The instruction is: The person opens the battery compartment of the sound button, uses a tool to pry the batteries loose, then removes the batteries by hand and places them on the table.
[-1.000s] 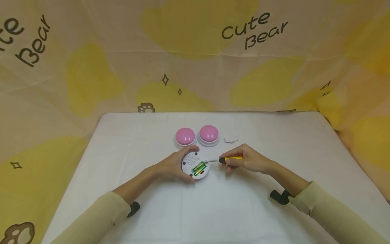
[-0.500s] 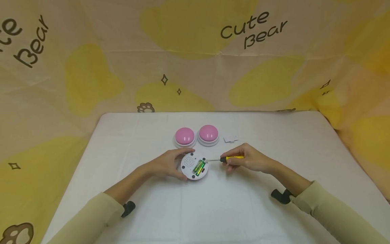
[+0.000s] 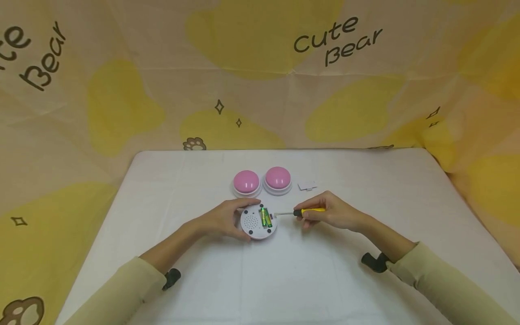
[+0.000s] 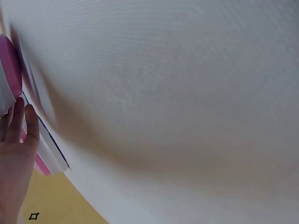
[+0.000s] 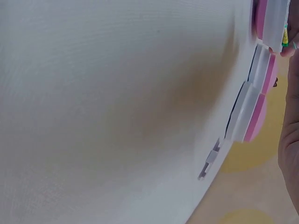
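Observation:
In the head view, my left hand (image 3: 225,219) holds a round white button device (image 3: 252,222) by its rim, thumb on the near side and fingers on the far side. Its underside faces up, showing a speaker grille, dark round feet and an uncovered compartment with green batteries (image 3: 266,217). The left wrist view shows its pink dome (image 4: 10,65) facing the table. My right hand (image 3: 335,211) grips a screwdriver (image 3: 313,210) by its yellow and black handle. Its tip points left, right at the device's edge beside the batteries. In the right wrist view, the screwdriver is mostly hidden.
Two matching pink-domed buttons, a left one (image 3: 246,181) and a right one (image 3: 278,178), stand dome up just behind the device. A small white battery cover (image 3: 307,185) lies to their right. The white table (image 3: 260,284) ends at a printed yellow cloth (image 3: 260,90).
The device has turned counterclockwise, its batteries swinging from lower right to upper right. My left hand has shifted slightly left along its rim. My right hand and the screwdriver have barely moved.

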A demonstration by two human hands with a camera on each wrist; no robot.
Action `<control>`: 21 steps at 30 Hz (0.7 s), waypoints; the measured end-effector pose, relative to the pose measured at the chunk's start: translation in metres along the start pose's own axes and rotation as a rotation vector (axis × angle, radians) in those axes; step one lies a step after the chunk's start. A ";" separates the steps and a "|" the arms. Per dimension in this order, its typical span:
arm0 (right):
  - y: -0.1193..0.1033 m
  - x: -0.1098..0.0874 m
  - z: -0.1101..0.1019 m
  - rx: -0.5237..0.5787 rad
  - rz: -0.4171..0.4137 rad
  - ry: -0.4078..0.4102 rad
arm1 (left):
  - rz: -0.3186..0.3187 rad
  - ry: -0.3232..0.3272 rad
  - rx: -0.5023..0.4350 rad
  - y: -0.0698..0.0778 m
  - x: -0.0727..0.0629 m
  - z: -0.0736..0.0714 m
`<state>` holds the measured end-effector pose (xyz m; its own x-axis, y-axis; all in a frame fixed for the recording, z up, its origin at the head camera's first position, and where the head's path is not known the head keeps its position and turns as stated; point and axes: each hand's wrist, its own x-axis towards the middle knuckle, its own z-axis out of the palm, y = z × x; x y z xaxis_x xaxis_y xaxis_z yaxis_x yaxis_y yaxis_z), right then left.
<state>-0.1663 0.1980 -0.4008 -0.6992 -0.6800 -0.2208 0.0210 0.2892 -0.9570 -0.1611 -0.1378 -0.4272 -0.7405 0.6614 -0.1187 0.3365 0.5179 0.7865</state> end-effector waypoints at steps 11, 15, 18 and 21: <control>0.002 0.004 0.006 -0.004 -0.004 -0.023 | 0.007 0.014 -0.001 0.001 0.003 0.002; 0.002 0.004 0.007 -0.030 -0.004 -0.029 | -0.010 -0.005 -0.009 0.001 0.004 0.004; 0.001 0.004 0.008 -0.043 -0.004 -0.033 | -0.020 -0.009 -0.005 0.001 0.006 0.006; -0.001 0.004 0.007 -0.055 -0.001 -0.040 | -0.019 -0.003 -0.015 0.002 0.007 0.007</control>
<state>-0.1640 0.1899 -0.4020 -0.6702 -0.7062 -0.2282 -0.0196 0.3242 -0.9458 -0.1614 -0.1280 -0.4309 -0.7452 0.6530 -0.1352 0.3134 0.5220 0.7933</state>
